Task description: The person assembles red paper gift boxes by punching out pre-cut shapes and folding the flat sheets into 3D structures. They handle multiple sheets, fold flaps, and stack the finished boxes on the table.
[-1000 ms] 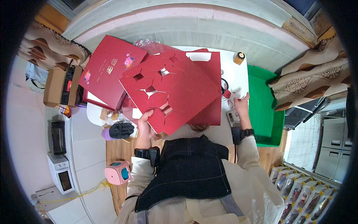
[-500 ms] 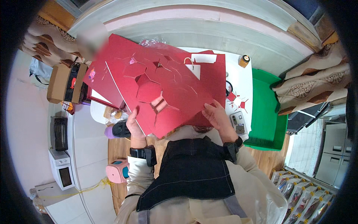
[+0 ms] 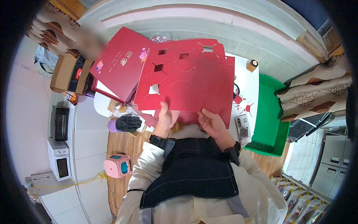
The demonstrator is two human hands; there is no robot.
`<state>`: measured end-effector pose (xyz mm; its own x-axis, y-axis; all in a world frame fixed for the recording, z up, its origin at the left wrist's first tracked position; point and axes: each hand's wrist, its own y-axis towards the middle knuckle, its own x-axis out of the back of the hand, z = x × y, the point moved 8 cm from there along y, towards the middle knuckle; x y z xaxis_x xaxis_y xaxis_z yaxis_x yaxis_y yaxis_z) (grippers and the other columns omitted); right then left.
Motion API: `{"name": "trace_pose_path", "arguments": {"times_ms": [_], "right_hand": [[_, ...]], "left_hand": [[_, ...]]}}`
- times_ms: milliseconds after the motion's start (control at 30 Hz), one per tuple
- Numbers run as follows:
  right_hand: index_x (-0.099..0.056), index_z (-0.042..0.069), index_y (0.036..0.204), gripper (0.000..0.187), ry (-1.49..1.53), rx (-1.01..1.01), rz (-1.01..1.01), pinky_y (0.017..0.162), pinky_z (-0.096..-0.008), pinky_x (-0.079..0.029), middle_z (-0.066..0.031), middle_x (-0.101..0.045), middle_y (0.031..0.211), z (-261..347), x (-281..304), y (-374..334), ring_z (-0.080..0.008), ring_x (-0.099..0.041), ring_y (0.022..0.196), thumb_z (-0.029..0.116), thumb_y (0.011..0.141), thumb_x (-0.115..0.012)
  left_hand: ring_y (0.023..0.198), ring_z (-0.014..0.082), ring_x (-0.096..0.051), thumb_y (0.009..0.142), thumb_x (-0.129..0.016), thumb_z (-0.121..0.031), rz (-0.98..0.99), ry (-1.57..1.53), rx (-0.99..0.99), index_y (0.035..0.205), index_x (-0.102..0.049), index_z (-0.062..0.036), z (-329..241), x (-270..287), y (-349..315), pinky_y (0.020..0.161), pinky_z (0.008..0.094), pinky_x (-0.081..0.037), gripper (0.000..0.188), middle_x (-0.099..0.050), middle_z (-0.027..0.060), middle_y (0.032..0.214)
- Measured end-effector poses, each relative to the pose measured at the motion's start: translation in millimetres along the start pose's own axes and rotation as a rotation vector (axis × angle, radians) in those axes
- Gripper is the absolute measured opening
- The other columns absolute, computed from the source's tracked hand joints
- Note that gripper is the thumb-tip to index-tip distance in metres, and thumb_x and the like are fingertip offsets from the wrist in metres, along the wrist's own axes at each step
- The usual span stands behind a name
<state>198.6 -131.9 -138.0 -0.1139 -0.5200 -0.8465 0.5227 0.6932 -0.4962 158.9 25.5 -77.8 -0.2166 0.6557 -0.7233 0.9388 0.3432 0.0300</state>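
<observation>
White tabletop (image 3: 246, 77); flat red cardboard sheet (image 3: 194, 89), slit and holed, held over it at twelve o'clock. Left hand (image 3: 166, 117) and right hand (image 3: 213, 124) pinch its near edge, seven and five o'clock. Probably light, stiffish, weak around slits; best gripped by uncut margins.

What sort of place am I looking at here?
Probably a room in a home, though a small home-like workshop is possible: patterned curtains, a pink stool and what looks like a microwave suggest it.
</observation>
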Motion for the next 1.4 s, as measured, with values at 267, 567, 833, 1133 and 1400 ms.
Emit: {"name": "trace_pose_path", "arguments": {"times_ms": [267, 567, 833, 1133, 1400], "right_hand": [[-0.063, 0.001, 0.105, 0.03, -0.781, -0.47, 0.237, 0.069, -0.0313, -0.057, -0.0185, -0.069, 0.088, -4, -42, -55, -0.0211, -0.07, 0.077, 0.028, 0.101, -0.051], [-0.042, 0.003, 0.137, 0.061, -1.87, 1.252, 0.249, 0.106, -0.047, -0.036, -0.0223, -0.046, 0.136, 75, -192, -69, -0.0402, -0.044, 0.127, 0.027, 0.086, -0.067], [-0.036, 0.0, 0.141, 0.06, -1.594, 0.939, 0.376, 0.108, -0.0416, -0.037, -0.0238, -0.043, 0.138, 42, -170, -37, -0.0392, -0.045, 0.126, 0.024, 0.092, -0.062], [-0.063, 0.0, 0.107, 0.021, -1.543, 0.971, 0.143, 0.073, -0.0367, -0.052, -0.0179, -0.064, 0.103, 51, -165, -41, -0.0285, -0.066, 0.088, 0.015, 0.093, -0.059], [-0.054, 0.003, 0.096, 0.011, -0.882, 0.761, 0.136, 0.063, -0.0295, -0.055, -0.0099, -0.064, 0.081, 68, -127, -33, -0.0176, -0.067, 0.07, 0.011, 0.1, -0.047]], "left_hand": [[0.124, 0.0317, -0.051, 0.087, -0.053, -0.012, -0.155, -0.088, -0.018, 0.135, -0.046, 0.0003, -24, -1, 3, 0.108, 0.047, -0.039, 0.05, -0.054, 0.0162, 0.134], [0.118, 0.0339, -0.055, 0.078, -0.056, -0.019, -0.093, 0.085, -0.048, 0.136, -0.044, 0.0039, -48, -22, -30, 0.103, 0.0459, -0.042, 0.063, -0.057, 0.0201, 0.128], [0.124, 0.036, -0.052, 0.075, -0.059, -0.021, -0.016, -0.078, -0.135, 0.139, -0.041, 0.0032, -70, -44, -36, 0.105, 0.0467, -0.042, 0.071, -0.052, 0.0197, 0.138], [0.119, 0.033, -0.056, 0.076, -0.06, -0.014, -0.119, 0.194, 0.027, 0.134, -0.048, 0.0032, -71, -21, -47, 0.104, 0.0447, -0.042, 0.062, -0.058, 0.0175, 0.131], [0.123, 0.0324, -0.053, 0.081, -0.061, -0.019, -0.231, 0.293, 0.083, 0.137, -0.045, 0.0007, -66, -9, -50, 0.105, 0.0465, -0.041, 0.061, -0.055, 0.0163, 0.134]]}}
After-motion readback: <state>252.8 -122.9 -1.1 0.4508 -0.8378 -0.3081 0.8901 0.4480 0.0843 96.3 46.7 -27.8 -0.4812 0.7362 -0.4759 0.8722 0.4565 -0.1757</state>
